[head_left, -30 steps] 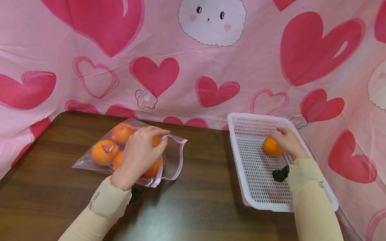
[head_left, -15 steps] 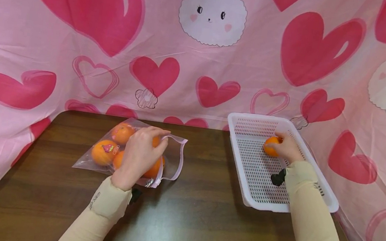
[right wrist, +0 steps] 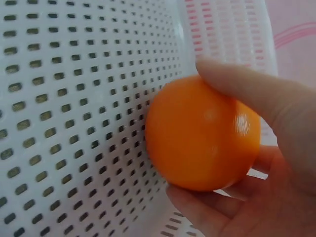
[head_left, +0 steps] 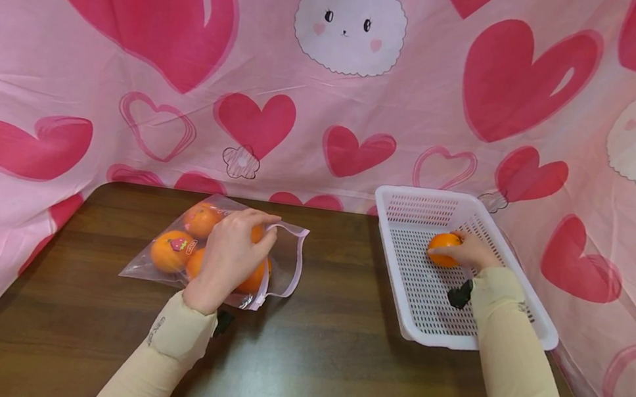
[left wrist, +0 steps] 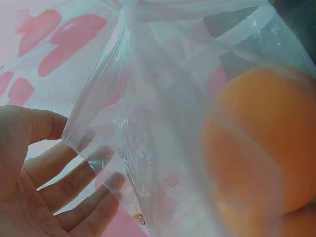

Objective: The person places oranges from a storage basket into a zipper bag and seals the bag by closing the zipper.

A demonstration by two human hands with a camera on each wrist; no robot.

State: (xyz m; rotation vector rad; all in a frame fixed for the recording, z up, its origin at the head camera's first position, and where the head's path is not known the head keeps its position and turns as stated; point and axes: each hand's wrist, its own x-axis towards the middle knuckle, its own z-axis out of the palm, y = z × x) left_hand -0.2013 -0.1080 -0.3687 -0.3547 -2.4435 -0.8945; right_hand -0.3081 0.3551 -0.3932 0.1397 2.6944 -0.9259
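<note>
A clear zip bag (head_left: 285, 257) with a pink-edged mouth lies on the left of the table, with several oranges (head_left: 171, 251) inside. My left hand (head_left: 235, 251) is over the bag and pinches its upper edge between thumb and fingers, holding the mouth apart. In the left wrist view the fingers show through the clear plastic, beside a bagged orange (left wrist: 264, 143). On the right, my right hand (head_left: 475, 251) grips a single orange (head_left: 444, 249) inside a white perforated basket (head_left: 401, 298). The right wrist view shows thumb and fingers around this orange (right wrist: 202, 136), close to the basket's holed floor.
A brown wooden table (head_left: 304, 362) carries both the bag and the basket, with a stretch of tabletop between them. Pink heart-patterned cloth (head_left: 319, 93) hangs behind and at both sides, close to the basket's right rim.
My right hand has closed its fingers around the orange in the basket, and the orange has turned and shifted slightly. The left hand and bag stay put.
</note>
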